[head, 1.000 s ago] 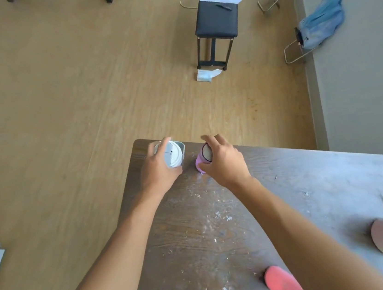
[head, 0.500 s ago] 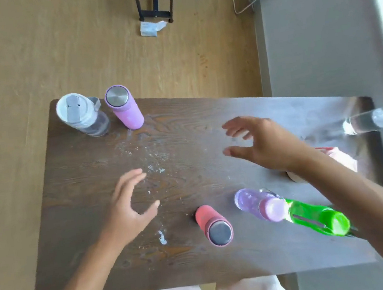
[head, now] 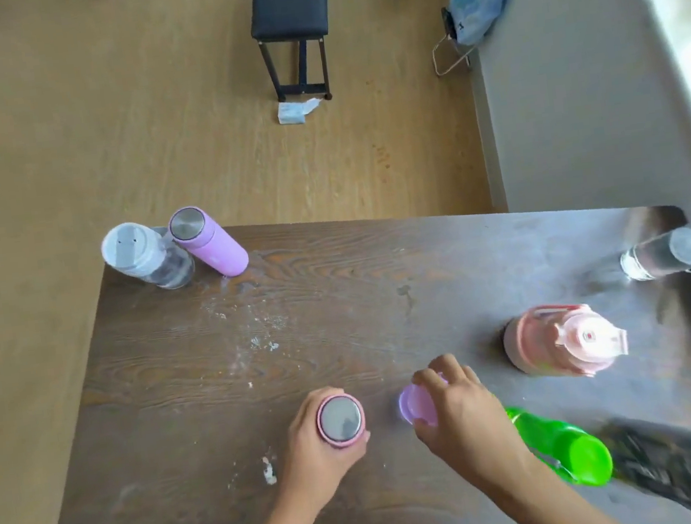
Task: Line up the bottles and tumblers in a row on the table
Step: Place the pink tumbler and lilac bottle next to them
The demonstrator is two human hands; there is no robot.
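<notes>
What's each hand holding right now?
Left hand: closed around the red tumbler.
Right hand: closed on the lilac bottle.

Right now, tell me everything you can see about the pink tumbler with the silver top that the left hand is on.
The pink tumbler stands upright near the front edge of the dark wooden table, seen almost straight from above. Its round lid looks like brushed metal, ringed by a matte salmon-pink body that is mostly hidden. The left hand wraps around its sides, fingers curled on the far and right sides. It stands apart from the lilac bottle to its right. Whether its base has left the table cannot be told.
</notes>
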